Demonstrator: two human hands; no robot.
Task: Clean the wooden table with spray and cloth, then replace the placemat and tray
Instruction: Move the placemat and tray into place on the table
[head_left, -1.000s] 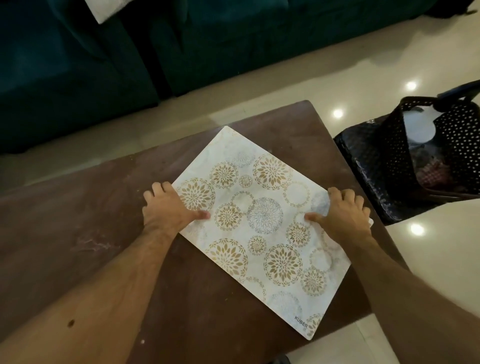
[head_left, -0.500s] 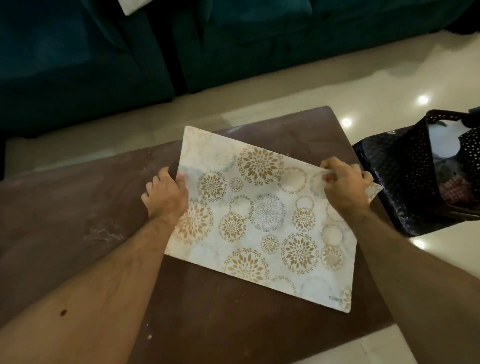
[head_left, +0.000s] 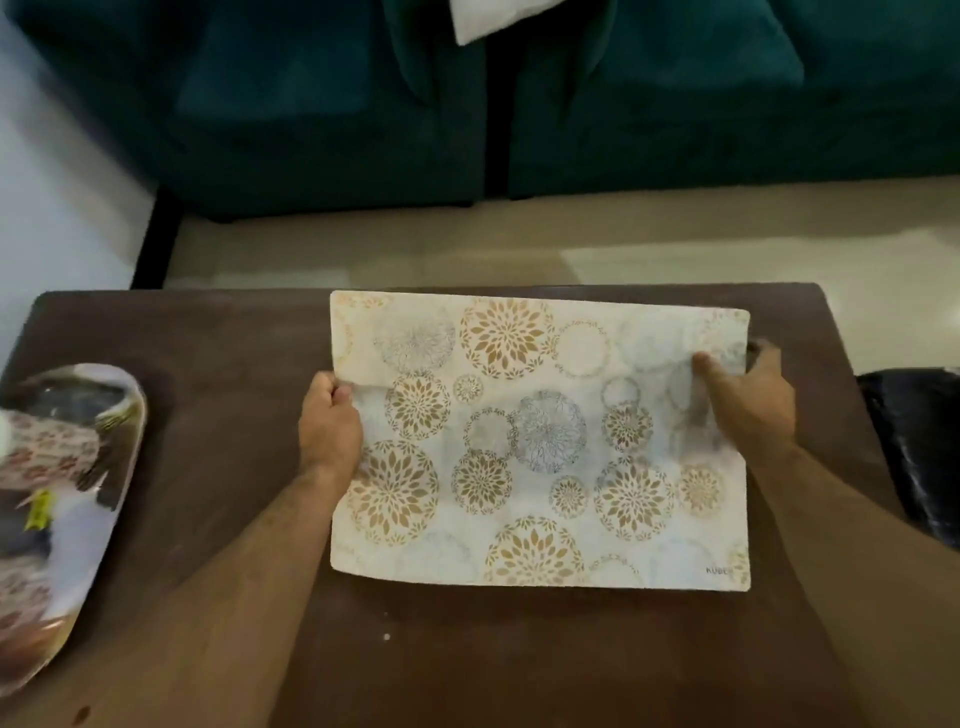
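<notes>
A pale rectangular placemat (head_left: 540, 441) printed with gold and grey floral roundels fills the centre of the frame, its long edges level with the picture, over the dark brown wooden table (head_left: 218, 415). An oval patterned tray (head_left: 117, 415), blurred, sits on the table at the left edge of the frame, well apart from the placemat.
</notes>
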